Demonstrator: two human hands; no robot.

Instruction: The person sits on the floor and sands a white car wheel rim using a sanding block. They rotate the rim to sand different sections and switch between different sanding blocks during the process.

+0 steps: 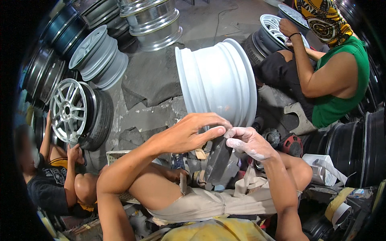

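Held dark grey sheet (219,162) nearside of white wheel rim (217,80), pinching top edge with fingers of right hand (253,143), left ones of left hand (194,129) curled alongside (could not tell if gripping), presumably to steady its hang.

Top end of the dark grey piece (220,162) is tucked behind the fingers (237,132), so the left hand's (197,128) exact grip is anyone's guess. Pale wheel's (217,78) bottom? Hidden behind hands. Yellow shirt's (217,231) chopped by the lower edge, and the left co-worker's head (25,144) is blurry.
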